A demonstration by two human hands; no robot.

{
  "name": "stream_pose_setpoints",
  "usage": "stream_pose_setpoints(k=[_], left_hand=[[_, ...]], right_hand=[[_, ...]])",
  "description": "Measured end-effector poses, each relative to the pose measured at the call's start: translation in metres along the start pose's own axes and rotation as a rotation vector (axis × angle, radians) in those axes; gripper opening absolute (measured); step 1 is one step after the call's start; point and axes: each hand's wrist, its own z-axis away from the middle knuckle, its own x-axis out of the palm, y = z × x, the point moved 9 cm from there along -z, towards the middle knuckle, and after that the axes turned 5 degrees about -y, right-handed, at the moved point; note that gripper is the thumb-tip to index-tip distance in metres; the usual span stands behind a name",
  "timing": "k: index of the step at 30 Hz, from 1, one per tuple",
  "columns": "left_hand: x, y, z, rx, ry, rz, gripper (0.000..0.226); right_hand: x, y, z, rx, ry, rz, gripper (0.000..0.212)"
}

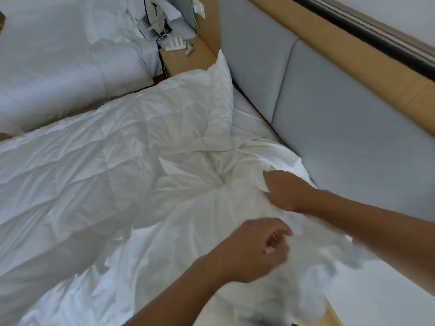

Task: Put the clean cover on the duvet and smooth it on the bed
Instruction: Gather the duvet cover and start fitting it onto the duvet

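White cover (211,220) in right grip (286,192)

Left hand (256,250), right hand (287,191): bare; forearms bare to frame edge.

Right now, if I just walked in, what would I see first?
The big rumpled white duvet spread over the near bed. Then two hands at the lower right: the right hand grips bunched white cloth, the left hand hovers blurred just below it. A grey padded headboard runs along the right.
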Motion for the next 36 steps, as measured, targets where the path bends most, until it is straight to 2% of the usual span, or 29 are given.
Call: stream_pose_setpoints(k=[2,4,5,8,12,14,16,17,19,21,22,24,25,27,30,32,34,36], left_hand=[[-0.043,-0.032,-0.012,0.016,0.234,-0.197,0.027],[-0.080,-0.088,-0.026,-0.106,0.348,-0.397,0.028],[-0.090,-0.122,-0.037,-0.210,0.312,-0.479,0.027],[-0.077,-0.220,-0.061,-0.458,0.053,-0.574,0.042],[0.005,-0.306,-0.076,-0.603,-0.362,-0.640,0.067],[0.031,-0.327,-0.092,-0.653,-0.475,-0.686,0.071],[0.027,-0.328,-0.121,-0.599,-0.473,-0.851,0.059],[0.017,-0.323,-0.140,-0.515,-0.401,-0.993,0.052],[-0.001,-0.314,-0.171,-0.342,-0.273,-1.207,0.060],[-0.006,-0.334,-0.189,-0.352,-0.329,-1.249,0.086],[-0.002,-0.346,-0.194,-0.366,-0.392,-1.264,0.091],[0.009,-0.356,-0.201,-0.303,-0.485,-1.303,0.081],[0.012,-0.355,-0.205,-0.244,-0.504,-1.288,0.071],[0.005,-0.350,-0.216,-0.182,-0.539,-1.181,0.060],[-0.040,-0.341,-0.241,-0.174,-0.553,-1.183,0.057],[-0.093,-0.329,-0.260,-0.159,-0.463,-1.277,0.054],[-0.163,-0.315,-0.273,-0.150,-0.290,-1.386,0.053],[-0.241,-0.302,-0.279,-0.181,-0.065,-1.445,0.053]], right_hand=[[-0.022,0.041,0.015,-0.019,0.150,0.259,0.032],[-0.002,0.091,0.026,0.150,0.010,0.241,0.033],[0.022,0.113,0.027,0.230,-0.069,0.182,0.034],[0.093,0.156,0.028,0.349,-0.157,0.056,0.045],[0.225,0.214,0.035,0.572,-0.394,-0.119,0.041],[0.268,0.223,0.032,0.620,-0.501,-0.244,0.044],[0.289,0.225,0.023,0.670,-0.535,-0.358,0.056],[0.293,0.224,0.017,0.701,-0.509,-0.438,0.067],[0.300,0.217,0.003,0.703,-0.400,-0.578,0.094],[0.317,0.199,-0.008,0.623,-0.378,-0.534,0.118],[0.330,0.190,-0.011,0.583,-0.412,-0.480,0.125],[0.350,0.174,-0.011,0.540,-0.467,-0.469,0.136],[0.355,0.171,-0.011,0.530,-0.441,-0.499,0.135],[0.337,0.177,-0.015,0.525,-0.348,-0.499,0.117],[0.283,0.214,-0.016,0.549,-0.129,-0.468,0.090],[0.235,0.240,-0.012,0.610,0.030,-0.485,0.070],[0.193,0.261,-0.007,0.651,0.158,-0.530,0.061],[0.168,0.280,-0.002,0.709,0.167,-0.565,0.056]])
